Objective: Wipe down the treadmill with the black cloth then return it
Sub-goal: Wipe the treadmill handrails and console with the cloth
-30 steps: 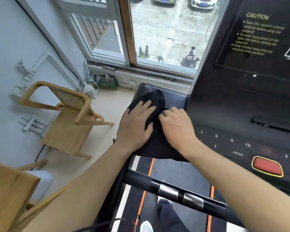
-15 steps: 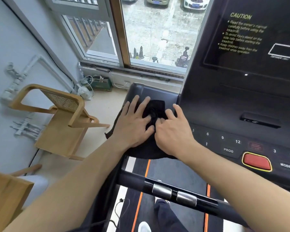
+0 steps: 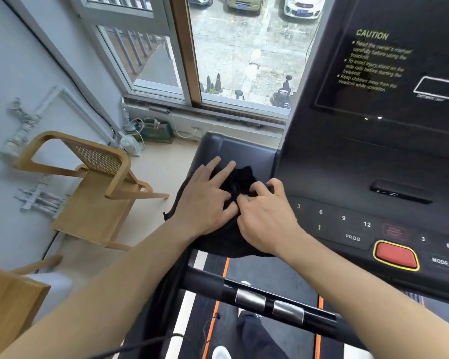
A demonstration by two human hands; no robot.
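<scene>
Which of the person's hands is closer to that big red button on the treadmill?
The right hand. It rests on the black cloth just left of the number keys, nearest the red button. The left hand lies flat on the cloth farther left.

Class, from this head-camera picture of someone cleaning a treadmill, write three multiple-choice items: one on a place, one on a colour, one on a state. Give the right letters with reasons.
1. Where does the black cloth lie?
A. on the console's left side tray
B. on the wooden chair
C. on the window sill

2. What colour is the large button beside PROG?
A. green
B. red with a yellow rim
C. blue

3. How do the hands meet the cloth?
A. both are on it
B. only the left touches it
C. neither touches it

Answers:
1 A: the cloth spreads over the tray left of the keypad, its near edge hanging over.
2 B: the button is red, edged yellow.
3 A: the left hand lies flat on it and the right hand curls its fingers into it.
</scene>
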